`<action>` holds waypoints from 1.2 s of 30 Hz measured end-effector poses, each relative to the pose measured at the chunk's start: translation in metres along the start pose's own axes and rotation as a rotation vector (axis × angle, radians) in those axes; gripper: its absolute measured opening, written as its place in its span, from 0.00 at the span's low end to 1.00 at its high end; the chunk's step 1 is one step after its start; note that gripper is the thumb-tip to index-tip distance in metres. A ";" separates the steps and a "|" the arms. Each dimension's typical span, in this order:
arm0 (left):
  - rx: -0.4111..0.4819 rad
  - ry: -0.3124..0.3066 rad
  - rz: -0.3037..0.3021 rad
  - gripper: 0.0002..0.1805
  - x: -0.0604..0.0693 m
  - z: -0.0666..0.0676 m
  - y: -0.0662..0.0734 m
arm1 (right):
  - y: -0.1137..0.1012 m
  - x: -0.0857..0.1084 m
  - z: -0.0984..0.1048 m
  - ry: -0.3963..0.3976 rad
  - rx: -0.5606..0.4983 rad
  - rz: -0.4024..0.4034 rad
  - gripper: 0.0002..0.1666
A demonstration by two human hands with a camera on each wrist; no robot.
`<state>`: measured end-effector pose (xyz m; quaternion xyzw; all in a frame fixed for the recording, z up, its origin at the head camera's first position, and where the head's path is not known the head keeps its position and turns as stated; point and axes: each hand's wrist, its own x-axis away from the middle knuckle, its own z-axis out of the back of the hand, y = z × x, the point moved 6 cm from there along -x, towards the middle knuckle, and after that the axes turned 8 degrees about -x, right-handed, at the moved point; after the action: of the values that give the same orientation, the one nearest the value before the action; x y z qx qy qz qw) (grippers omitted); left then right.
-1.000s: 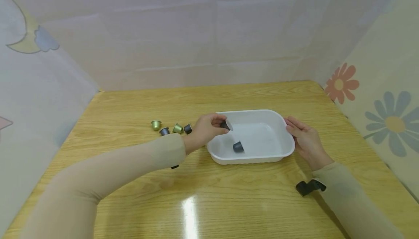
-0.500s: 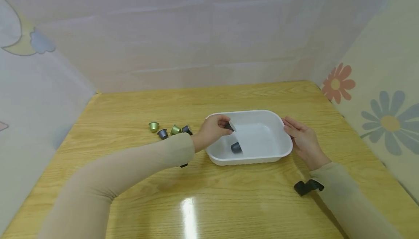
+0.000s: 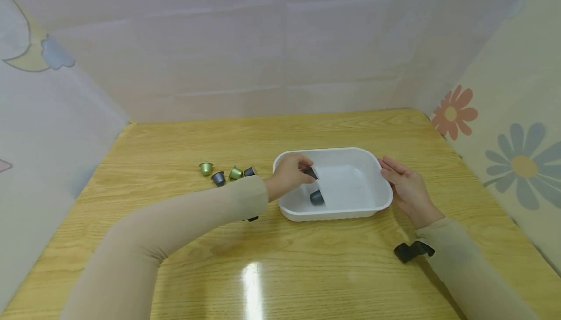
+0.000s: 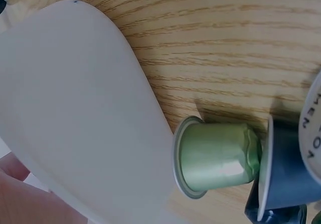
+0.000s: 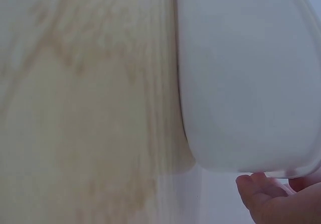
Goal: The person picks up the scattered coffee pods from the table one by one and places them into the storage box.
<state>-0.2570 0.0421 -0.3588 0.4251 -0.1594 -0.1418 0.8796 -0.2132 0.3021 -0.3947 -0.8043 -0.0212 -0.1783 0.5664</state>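
Over the left part of a white plastic tray [image 3: 357,183], my left hand [image 3: 289,176] pinches a dark coffee capsule [image 3: 311,172] between thumb and fingers. A second dark capsule [image 3: 316,197] lies on its side on the tray floor just below. My right hand [image 3: 409,191] grips the tray's right end, thumb at the rim and fingertips [image 5: 248,186] under it in the right wrist view. In the left wrist view only part of the left hand [image 4: 30,199] shows past the tray wall; the held capsule is hidden there.
Left of the tray, on the wooden table [image 3: 210,261], lie a green capsule [image 3: 206,168], a dark grey one [image 3: 218,178], another green one [image 3: 235,173] and a dark one [image 3: 250,171]. Fabric walls with a flower print [image 3: 523,166] enclose the table.
My left hand has moved slightly right and farther into the tray with the dark capsule. The right hand keeps its grip on the tray's end.
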 end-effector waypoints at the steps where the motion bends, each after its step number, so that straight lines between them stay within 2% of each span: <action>1: 0.002 -0.003 -0.001 0.23 0.000 -0.001 0.001 | 0.000 0.000 0.000 0.002 -0.001 0.000 0.38; 10: 0.009 -0.022 0.017 0.23 0.000 -0.003 -0.002 | 0.000 0.000 0.001 -0.004 -0.034 0.010 0.40; 16: 0.037 -0.018 0.029 0.23 0.000 -0.003 -0.005 | 0.001 -0.002 -0.001 -0.006 -0.026 -0.009 0.40; 24: 0.028 -0.007 0.031 0.20 -0.003 -0.001 -0.008 | 0.000 -0.005 -0.002 -0.014 -0.026 -0.006 0.40; 28: 0.049 0.015 0.027 0.19 -0.002 0.007 -0.010 | 0.001 -0.007 -0.001 -0.017 -0.049 0.004 0.41; 36: 0.135 0.059 0.033 0.20 0.014 0.034 -0.016 | 0.000 -0.009 0.001 -0.018 -0.055 -0.010 0.41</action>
<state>-0.2595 0.0031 -0.3495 0.4847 -0.1496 -0.1038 0.8555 -0.2216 0.3047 -0.3979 -0.8211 -0.0255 -0.1744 0.5430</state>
